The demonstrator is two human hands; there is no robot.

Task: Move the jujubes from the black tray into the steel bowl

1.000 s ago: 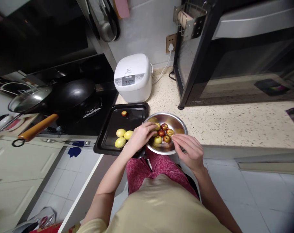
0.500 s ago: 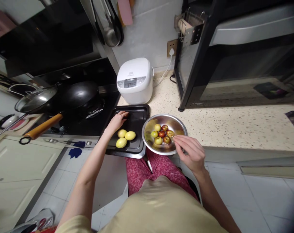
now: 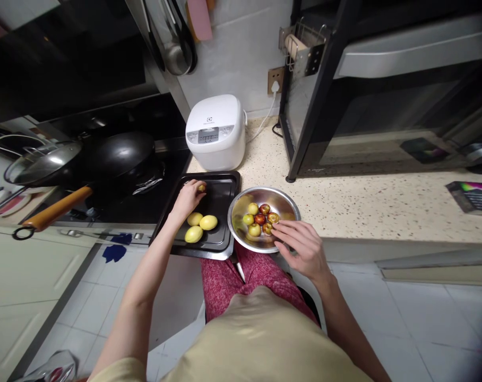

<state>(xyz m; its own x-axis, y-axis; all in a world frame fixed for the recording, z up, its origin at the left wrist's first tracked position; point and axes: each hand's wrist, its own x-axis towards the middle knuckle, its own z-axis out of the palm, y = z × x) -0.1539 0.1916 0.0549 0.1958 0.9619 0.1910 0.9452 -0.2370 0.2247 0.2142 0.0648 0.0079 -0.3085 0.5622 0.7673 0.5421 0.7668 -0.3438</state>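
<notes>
Over the far left part of a black baking tray (image 3: 221, 197), my left hand (image 3: 189, 196) has its fingers closed round a small brownish jujube (image 3: 201, 188). Three yellow lemons (image 3: 208, 223) lie together on the tray, just below that hand. To the right stands a steel bowl (image 3: 285, 204) with several jujubes (image 3: 259, 219), some red-brown and some yellow-green, at its bottom. My right hand (image 3: 300, 244) reaches over the bowl's near right rim, fingers stretched out and thumb apart, its fingertips close to the nearest jujubes. Whether they touch one I cannot tell.
A white rice cooker (image 3: 216, 132) stands behind the tray. At the left, a wok (image 3: 121, 154) on the stove points its wooden handle (image 3: 58, 212) toward me. A large black oven (image 3: 376, 116) fills the right back, with a dark box (image 3: 474, 197) near it on the counter.
A jujube now shows in my left hand's fingers over the tray. My right hand's fingers have spread slightly and moved a little left over the bowl. The camera view has shifted slightly.
</notes>
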